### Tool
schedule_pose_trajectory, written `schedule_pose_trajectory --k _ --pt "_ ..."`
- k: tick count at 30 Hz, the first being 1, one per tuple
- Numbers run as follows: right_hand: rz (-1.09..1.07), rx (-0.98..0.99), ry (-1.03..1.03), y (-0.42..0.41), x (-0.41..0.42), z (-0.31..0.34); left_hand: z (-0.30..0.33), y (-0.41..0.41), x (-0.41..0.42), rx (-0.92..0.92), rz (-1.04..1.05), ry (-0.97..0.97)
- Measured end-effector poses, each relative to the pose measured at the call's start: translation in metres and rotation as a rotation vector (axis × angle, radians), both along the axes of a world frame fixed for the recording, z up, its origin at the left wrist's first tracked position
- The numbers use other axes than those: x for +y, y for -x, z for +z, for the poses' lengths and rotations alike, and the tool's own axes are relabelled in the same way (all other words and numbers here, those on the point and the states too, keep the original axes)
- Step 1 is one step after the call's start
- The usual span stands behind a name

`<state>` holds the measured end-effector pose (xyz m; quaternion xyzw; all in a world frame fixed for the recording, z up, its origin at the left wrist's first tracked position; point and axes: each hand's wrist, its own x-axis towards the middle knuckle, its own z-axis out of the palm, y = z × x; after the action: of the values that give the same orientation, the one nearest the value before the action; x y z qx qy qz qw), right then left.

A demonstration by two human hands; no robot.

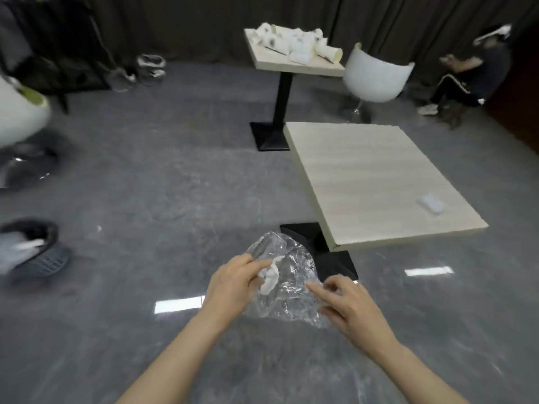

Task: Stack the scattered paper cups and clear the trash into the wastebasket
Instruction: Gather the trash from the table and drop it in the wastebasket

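No writing is legible. Both hands hold a crumpled clear plastic bag point(287, 282) above the grey floor — the left hand point(233, 284) pinches it together with a white tissue point(269, 277), the right hand point(351, 306) grips its edge with curled fingers. The dark mesh wastebasket point(43, 258) sits far left; the near bench point(373, 176) carries a small wrapper point(431, 203).

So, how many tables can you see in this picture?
2. The near table stands right of the hands, carrying one small white item. The far table stands by the curtain, covered with paper cups.
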<state>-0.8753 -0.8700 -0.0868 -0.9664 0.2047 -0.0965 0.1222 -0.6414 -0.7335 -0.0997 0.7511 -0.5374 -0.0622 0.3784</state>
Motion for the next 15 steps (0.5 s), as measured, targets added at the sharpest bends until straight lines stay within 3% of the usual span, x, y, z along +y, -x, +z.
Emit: schedule_pose_trajectory --k 15 --pt "0.718 -0.05 0.024 -0.386 0.187 0.018 0.042 -0.235 0.298 0.011 0.656 -0.037"
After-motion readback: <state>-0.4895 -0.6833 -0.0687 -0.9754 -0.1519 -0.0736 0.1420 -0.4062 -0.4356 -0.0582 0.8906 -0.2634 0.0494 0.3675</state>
